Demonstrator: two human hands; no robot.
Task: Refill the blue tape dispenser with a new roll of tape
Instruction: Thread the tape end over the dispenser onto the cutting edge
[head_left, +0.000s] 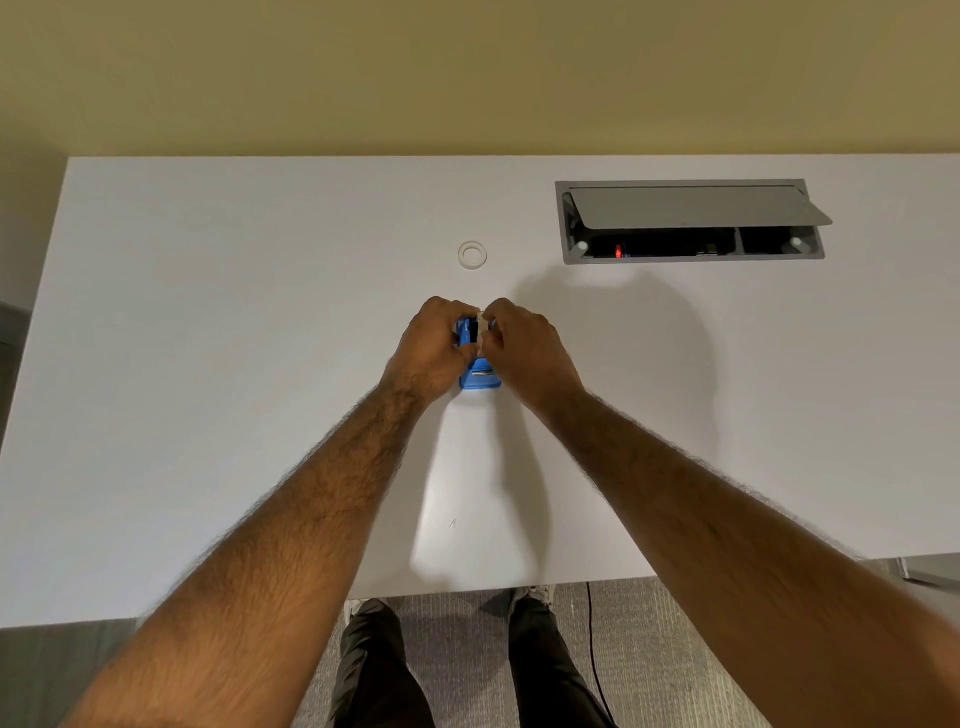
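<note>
My left hand (434, 348) grips the blue dispenser (479, 376), right hand (524, 345) pinches the tape roll (485, 325) at its 1 o'clock; I'd seat it square, gently.

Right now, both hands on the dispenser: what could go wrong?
1. The left hand and right hand hide most of the blue tape dispenser, so seating of the roll can't be checked and it may sit crooked.
2. The white ring lies loose on the table just beyond the hands; a reach could knock it away.
</note>
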